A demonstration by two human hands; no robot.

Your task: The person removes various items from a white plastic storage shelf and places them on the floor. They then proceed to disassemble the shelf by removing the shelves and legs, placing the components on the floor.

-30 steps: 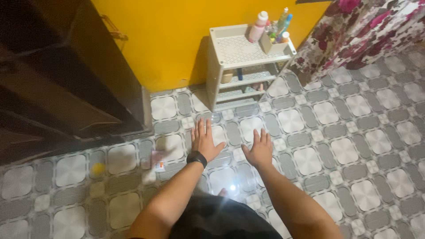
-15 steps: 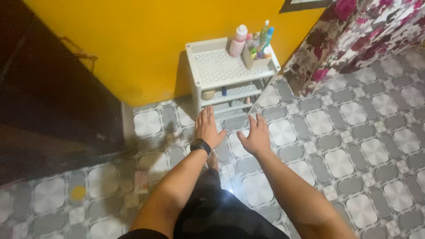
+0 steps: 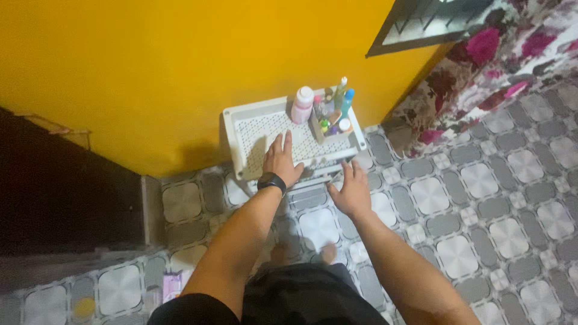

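Observation:
My left hand (image 3: 280, 161), a black band on its wrist, reaches out flat with fingers spread over the perforated top of a small white plastic shelf rack (image 3: 256, 129) that stands against the yellow wall. My right hand (image 3: 351, 189) is open, fingers apart, just in front of the rack's lower right front edge. Neither hand holds anything. On the rack's right side stand a pink-and-white bottle (image 3: 301, 105) and a small box of tubes and bottles (image 3: 333, 115).
A dark wooden door (image 3: 66, 198) stands at the left. A floral curtain (image 3: 481, 66) hangs at the right under a dark frame (image 3: 421, 27). The floor has grey patterned tiles (image 3: 481, 180), with a small pink packet (image 3: 172, 285) and a yellow spot (image 3: 83, 307) at lower left.
I have moved closer to the rack. Both hands advanced toward it: the left now hovers over its top, the right is at its front edge.

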